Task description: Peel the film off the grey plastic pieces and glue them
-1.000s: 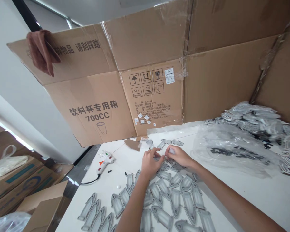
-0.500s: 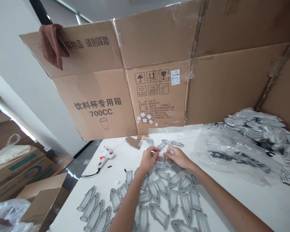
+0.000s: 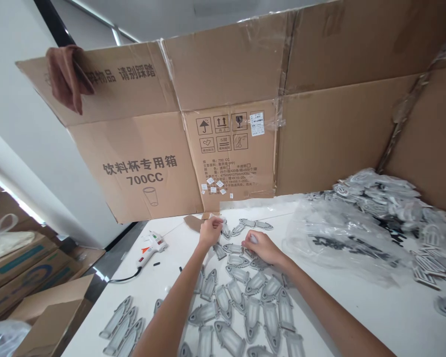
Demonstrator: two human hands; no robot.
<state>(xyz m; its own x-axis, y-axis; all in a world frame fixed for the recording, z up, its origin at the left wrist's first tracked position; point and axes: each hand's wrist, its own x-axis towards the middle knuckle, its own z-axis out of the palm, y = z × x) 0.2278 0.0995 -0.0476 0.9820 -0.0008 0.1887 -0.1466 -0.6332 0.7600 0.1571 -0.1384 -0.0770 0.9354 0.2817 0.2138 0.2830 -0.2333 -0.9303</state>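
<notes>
The left hand (image 3: 210,234) has its thumb and fingers drawn close together beside a narrow grey plastic piece with a pointed end (image 3: 226,229), though whether they pinch it cannot be told. That piece lies just to the right of these fingertips, its long axis running mostly toward and away from the person, and the left hand is the nearer one. The right hand (image 3: 266,249) pinches a small, rounded, pale object (image 3: 253,239), only partly visible between thumb and fingers. Between the hands, slightly nearer the person, a grey boat-shaped frame with a translucent centre (image 3: 233,248) lies flat, its long axis roughly crosswise. More such frames spread over the white tabletop (image 3: 163,277) toward the person. A white glue gun with an orange trigger (image 3: 152,248) rests to the left; a clear plastic bag of black parts (image 3: 342,243) lies to the right. Beyond stands a brown cardboard screen (image 3: 230,74), a reddish-brown cloth (image 3: 67,79) draped over its left end.
</notes>
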